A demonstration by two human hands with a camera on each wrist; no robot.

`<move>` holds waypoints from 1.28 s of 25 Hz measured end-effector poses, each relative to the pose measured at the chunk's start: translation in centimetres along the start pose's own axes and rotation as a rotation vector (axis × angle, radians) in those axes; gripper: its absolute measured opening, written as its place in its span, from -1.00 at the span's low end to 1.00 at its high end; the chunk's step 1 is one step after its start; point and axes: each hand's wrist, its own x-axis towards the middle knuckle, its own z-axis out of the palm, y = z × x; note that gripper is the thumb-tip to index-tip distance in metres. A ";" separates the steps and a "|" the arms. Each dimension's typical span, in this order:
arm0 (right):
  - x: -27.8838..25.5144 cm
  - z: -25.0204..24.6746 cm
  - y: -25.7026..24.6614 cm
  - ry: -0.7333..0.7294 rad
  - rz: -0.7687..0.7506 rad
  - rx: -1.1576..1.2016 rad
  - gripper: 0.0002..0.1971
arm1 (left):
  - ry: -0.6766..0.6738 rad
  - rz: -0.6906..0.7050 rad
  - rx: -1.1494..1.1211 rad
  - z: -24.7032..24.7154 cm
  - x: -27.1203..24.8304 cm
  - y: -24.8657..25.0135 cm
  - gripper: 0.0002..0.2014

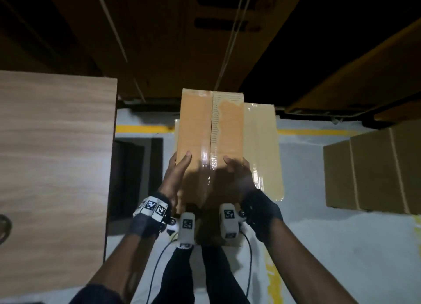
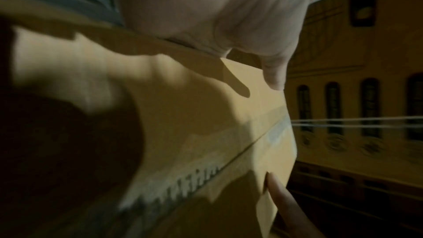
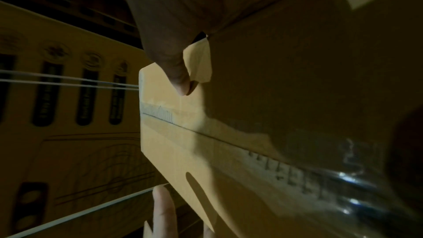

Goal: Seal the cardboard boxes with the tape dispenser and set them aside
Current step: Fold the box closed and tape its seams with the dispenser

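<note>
Carrying taped box (image 1: 209,130) at frame centre, one palm per side: left hand (image 1: 176,176) and right hand (image 1: 239,173) clamp its flanks, thumbs hooked over the top, so the sealed seam stays up (dispenser not in view). Another box (image 1: 262,144) sits just right.

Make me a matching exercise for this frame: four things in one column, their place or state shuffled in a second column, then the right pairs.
Things
1. held box
2. left hand
3. wooden table
4. stacked boxes

Places or states
A. on the floor at the far right
B. clear tape along its centre seam
C. grips the held box's left edge
D. at the left of the head view

Pairs: 1-B, 2-C, 3-D, 4-A

The right hand grips the opposite edge.
</note>
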 end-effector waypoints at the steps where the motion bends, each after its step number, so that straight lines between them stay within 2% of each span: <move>1: 1.2 0.3 -0.1 -0.022 0.013 -0.038 -0.32 | 0.007 0.004 -0.002 -0.3 1.1 -0.4 -0.26; 3: 4.6 0.9 0.3 -0.026 -0.002 -0.088 -0.53 | 0.042 0.004 -0.006 -0.6 3.4 -0.5 -0.22; 4: 6.4 1.3 0.7 -0.037 0.010 -0.085 -0.52 | 0.084 -0.011 -0.004 -0.8 5.0 -0.8 -0.19; 6: 9.7 2.2 1.8 -0.069 0.080 0.007 -0.30 | 0.150 -0.028 0.014 -0.8 7.5 -0.8 -0.16; 9: 15.3 2.8 4.3 -0.076 0.208 0.048 -0.11 | 0.202 -0.039 0.075 -0.4 11.4 -1.8 -0.30; 11: 18.5 2.8 5.0 -0.061 0.241 0.017 -0.15 | 0.215 -0.042 0.097 -0.2 13.9 -3.0 -0.33; 13: 20.7 2.7 4.9 -0.055 0.208 -0.015 -0.20 | 0.242 -0.058 0.104 -0.2 16.6 -4.4 -0.32; 16: 24.4 2.6 6.0 -0.075 0.163 -0.080 -0.17 | 0.274 -0.079 0.134 -0.3 20.7 -6.3 -0.27; 20: 29.2 3.4 8.9 -0.037 0.182 -0.102 -0.12 | 0.251 -0.091 0.167 -0.8 25.4 -9.2 -0.21; 26: 32.6 4.5 13.8 -0.081 0.119 -0.144 -0.23 | 0.235 -0.107 0.167 -2.7 28.7 -14.4 -0.34; 29: 32.9 4.8 15.3 -0.115 0.117 -0.139 -0.22 | 0.230 -0.130 0.238 -3.9 29.4 -15.4 -0.25; 32: 33.6 5.2 16.0 -0.103 0.136 -0.138 -0.45 | 0.226 -0.131 0.308 -4.4 30.0 -15.9 -0.19</move>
